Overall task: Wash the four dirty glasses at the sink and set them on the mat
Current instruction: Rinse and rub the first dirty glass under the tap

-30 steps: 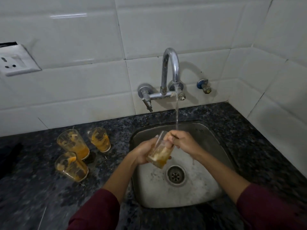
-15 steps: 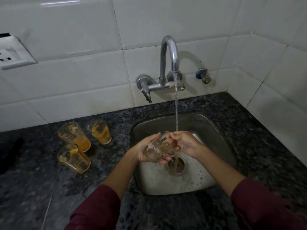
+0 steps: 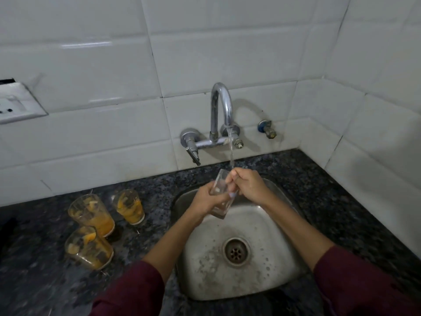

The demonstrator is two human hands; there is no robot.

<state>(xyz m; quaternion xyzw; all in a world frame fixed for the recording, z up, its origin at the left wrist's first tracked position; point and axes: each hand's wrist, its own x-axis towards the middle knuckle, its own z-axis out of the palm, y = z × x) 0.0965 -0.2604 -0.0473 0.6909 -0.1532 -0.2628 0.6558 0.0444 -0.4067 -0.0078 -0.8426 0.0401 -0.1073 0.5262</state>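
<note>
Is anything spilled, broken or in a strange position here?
Nothing stands out. Three dirty glasses stand upright on the counter; the left hand holds the fourth glass under the tap's stream, over the sink.

**One camera, worn on my head**

The single view sits on my head, facing forward and tilted down over the sink [image 3: 239, 281], close enough that my sleeves fill the bottom edge. The wide lens bends the wall tiles [image 3: 91, 65] at the sides (the corner on my right curves too). The tap [image 3: 221, 110] stands near centre, straight ahead; no second view shares anything.
</note>
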